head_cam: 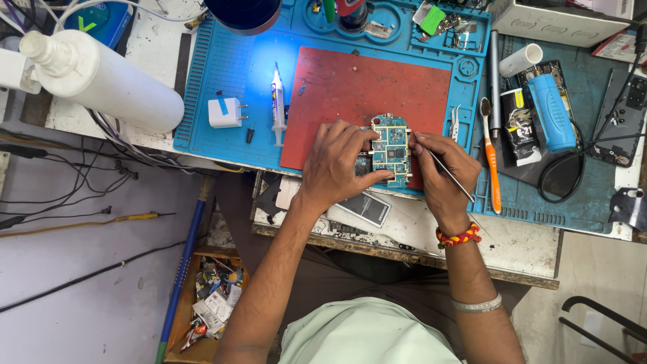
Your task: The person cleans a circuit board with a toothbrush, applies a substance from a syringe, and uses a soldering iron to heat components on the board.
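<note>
Left hand (335,165) fingers pinch small blue-green circuit board (391,148) at its left edge, on the red rectangular mat (350,94) near worktop front edge. Right hand (441,168) fingers closed on thin metal probe (448,175), tip touching board's right edge.

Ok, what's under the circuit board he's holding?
The circuit board lies over the near edge of a red mat, which sits on a blue work mat. The left hand grips its left side and hides what lies beneath there. The right hand holds a thin tool.
</note>
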